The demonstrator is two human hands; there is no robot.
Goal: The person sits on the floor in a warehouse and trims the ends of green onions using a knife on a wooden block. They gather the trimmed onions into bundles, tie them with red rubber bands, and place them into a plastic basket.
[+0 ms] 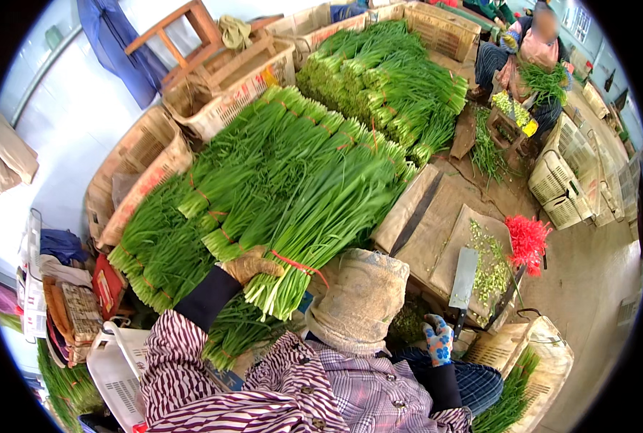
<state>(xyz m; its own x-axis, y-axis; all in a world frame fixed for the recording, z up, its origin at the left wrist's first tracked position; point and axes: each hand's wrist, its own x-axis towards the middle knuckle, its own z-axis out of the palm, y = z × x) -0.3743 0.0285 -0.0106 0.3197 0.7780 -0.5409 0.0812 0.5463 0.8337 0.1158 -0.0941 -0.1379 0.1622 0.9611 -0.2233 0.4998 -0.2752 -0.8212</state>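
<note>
My left hand [252, 265], in a brown work glove, grips the pale stem end of a bundle of green garlic chives [321, 216] bound with a red tie [300, 266]. The leaves fan out over stacked, tied bundles [256, 157]. My right hand [439, 338], in a white glove with a blue and orange pattern, is near my right knee, beside the black handle of a cleaver [463, 279]. Its fingers look partly curled, with nothing visible in them. The cleaver lies on a covered board [446, 238] strewn with chopped green bits [486, 265]. A burlap-like cloth [359, 303] covers my knee.
Plastic crates stand along the wall [137, 173], at the lower left [118, 368] and lower right [549, 357]. Red ties [527, 238] hang at the board's right edge. More bundles [375, 81] are piled farther back. A seated co-worker [538, 59] holds greens at the upper right.
</note>
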